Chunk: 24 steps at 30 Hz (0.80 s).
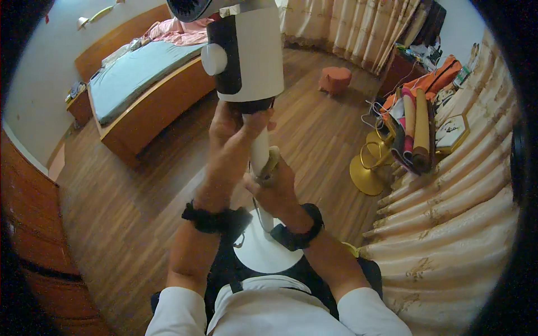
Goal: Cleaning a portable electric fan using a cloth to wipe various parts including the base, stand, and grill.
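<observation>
The white unit was borne upright atop its pole, above the round base, whose near edge was seen just beside the shirt. The left grip was clamped on the pole right under the unit; the right grip was closed around the pole lower down. The unit was judged hard-shelled, stiff and top-heavy, its smooth side probably slippery and its knob easily knocked. Hold was best taken on the pole, one grip placed high against tipping.
</observation>
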Each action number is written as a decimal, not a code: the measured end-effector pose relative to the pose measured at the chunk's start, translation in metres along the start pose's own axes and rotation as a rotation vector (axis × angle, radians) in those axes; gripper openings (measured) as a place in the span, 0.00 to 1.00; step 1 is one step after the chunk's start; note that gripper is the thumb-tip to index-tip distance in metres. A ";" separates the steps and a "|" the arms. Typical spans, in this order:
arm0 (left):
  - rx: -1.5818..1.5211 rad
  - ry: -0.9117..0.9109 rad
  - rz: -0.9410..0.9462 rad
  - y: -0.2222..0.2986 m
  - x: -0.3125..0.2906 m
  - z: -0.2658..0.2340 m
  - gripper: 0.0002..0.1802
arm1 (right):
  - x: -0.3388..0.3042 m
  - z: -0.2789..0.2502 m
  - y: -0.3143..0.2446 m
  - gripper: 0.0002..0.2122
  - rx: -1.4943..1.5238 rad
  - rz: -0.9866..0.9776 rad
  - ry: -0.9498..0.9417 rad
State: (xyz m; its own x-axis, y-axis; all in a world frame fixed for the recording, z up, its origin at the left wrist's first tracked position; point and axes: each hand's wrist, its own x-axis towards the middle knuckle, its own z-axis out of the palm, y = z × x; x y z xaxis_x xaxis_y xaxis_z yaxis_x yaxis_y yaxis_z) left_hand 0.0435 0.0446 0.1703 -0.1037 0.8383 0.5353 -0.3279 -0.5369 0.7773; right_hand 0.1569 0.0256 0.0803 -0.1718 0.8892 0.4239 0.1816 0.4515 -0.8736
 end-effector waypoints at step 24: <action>0.118 0.125 -0.123 -0.002 0.007 0.011 0.13 | -0.014 0.011 0.017 0.26 0.033 -0.036 -0.005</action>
State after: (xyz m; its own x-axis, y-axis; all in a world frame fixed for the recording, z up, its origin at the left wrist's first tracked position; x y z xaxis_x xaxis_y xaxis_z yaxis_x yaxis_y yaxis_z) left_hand 0.0534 0.0504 0.1763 -0.1878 0.8996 0.3942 -0.2343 -0.4308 0.8715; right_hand 0.1520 0.0204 0.0570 -0.1824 0.8722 0.4538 0.1431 0.4802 -0.8654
